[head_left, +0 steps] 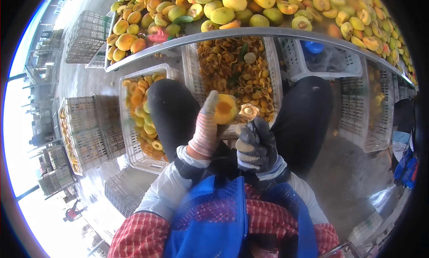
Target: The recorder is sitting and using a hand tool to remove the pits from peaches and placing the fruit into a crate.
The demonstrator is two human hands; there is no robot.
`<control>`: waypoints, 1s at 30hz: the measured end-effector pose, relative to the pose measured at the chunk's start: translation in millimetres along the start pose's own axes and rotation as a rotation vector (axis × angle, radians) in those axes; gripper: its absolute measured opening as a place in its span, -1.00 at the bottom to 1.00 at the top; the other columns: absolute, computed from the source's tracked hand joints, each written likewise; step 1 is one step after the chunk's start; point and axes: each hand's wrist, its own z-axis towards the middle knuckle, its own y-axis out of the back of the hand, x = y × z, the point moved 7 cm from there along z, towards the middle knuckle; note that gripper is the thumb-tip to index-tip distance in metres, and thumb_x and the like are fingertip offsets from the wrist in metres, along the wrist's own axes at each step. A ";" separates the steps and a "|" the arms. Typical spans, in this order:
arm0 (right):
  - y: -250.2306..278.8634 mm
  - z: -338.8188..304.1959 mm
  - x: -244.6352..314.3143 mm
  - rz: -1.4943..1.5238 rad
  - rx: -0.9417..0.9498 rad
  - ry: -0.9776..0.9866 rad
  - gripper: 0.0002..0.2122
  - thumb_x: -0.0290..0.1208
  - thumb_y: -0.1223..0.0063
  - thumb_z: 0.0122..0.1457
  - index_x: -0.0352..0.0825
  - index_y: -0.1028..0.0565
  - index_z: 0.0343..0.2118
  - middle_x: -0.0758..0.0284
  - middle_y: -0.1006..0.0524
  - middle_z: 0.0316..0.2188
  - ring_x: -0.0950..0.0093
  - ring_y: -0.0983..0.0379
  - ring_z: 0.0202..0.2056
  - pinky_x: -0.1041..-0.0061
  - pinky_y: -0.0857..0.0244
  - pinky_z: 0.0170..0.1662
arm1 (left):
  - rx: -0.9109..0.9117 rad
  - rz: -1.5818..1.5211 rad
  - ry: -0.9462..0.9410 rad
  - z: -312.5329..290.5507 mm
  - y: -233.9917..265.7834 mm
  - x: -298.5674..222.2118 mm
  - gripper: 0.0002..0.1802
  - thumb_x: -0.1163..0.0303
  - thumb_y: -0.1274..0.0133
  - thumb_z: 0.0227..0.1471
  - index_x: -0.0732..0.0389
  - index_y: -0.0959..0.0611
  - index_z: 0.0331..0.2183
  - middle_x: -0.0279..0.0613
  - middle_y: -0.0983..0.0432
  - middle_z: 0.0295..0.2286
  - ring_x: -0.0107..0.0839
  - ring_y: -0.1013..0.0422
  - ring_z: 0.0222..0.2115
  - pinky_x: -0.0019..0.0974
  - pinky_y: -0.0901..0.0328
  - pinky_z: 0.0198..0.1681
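My left hand point(206, 128), in a pink-and-white striped glove, is closed around a halved yellow peach point(225, 110) whose cut face shows a round hollow. Beside it, my right hand point(255, 145) wears a dark grey glove and is closed in a fist. From that fist a thin dark tool pokes up, its handle hidden by the fingers. A cut-out peach core point(248, 111) with a pale centre sits at the tool's tip, a little apart from the peach half. Both hands are between my knees, over the near end of a white crate point(278, 86) of orange-brown peach scraps.
A metal-edged table point(178, 40) heaped with whole and halved peaches point(234, 1) curves across the front. Left of my knee is a white crate point(126, 137) of peach halves. Another crate point(321, 74) holds a blue object at right. Stacked crates point(91, 124) stand farther left.
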 end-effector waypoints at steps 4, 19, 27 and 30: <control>52.6 -12.8 25.2 0.098 -0.181 0.079 -0.57 0.06 0.19 0.25 -0.29 -0.42 -0.37 0.51 -0.22 -0.68 0.67 -0.08 -0.74 0.67 0.04 -0.73 | -0.104 0.202 -0.260 -13.5 33.5 -66.2 -0.45 -0.16 0.03 0.07 0.18 -0.59 -0.27 -0.30 -0.52 -0.48 -0.60 -0.36 -0.59 -0.58 -0.18 -0.56; 66.5 -16.8 37.4 -0.318 -0.688 0.205 -0.64 0.07 0.09 0.21 -0.18 -0.35 -0.39 0.57 -0.18 -0.70 0.70 -0.07 -0.74 0.71 0.03 -0.70 | -0.225 1.501 -0.971 59.2 -58.8 -176.4 -0.61 0.10 -0.14 -0.01 0.19 -0.58 -0.23 0.03 -0.52 -0.40 -0.14 -0.47 -0.36 -0.21 -0.34 -0.31; 62.3 -28.6 70.1 -0.551 -1.021 0.426 -0.60 0.09 0.15 0.23 -0.22 -0.40 -0.35 0.52 -0.29 -0.69 0.67 -0.17 -0.73 0.70 -0.03 -0.68 | -0.245 2.004 -0.781 142.5 -159.9 -165.3 -0.44 0.05 -0.23 -0.13 0.20 -0.51 -0.17 -0.02 -0.41 -0.19 -0.08 -0.45 -0.26 -0.14 -0.37 -0.20; 44.7 -31.3 80.9 -0.486 -0.953 0.485 -0.72 -0.18 -0.07 0.20 -0.23 -0.31 -0.22 0.48 -0.31 -0.61 0.67 -0.24 -0.68 0.66 -0.16 -0.62 | 0.018 1.700 -1.172 98.3 -151.0 -156.0 -0.54 0.34 -0.36 -0.29 0.15 -0.53 -0.28 -0.12 -0.35 -0.28 -0.19 -0.42 -0.34 -0.23 -0.38 -0.27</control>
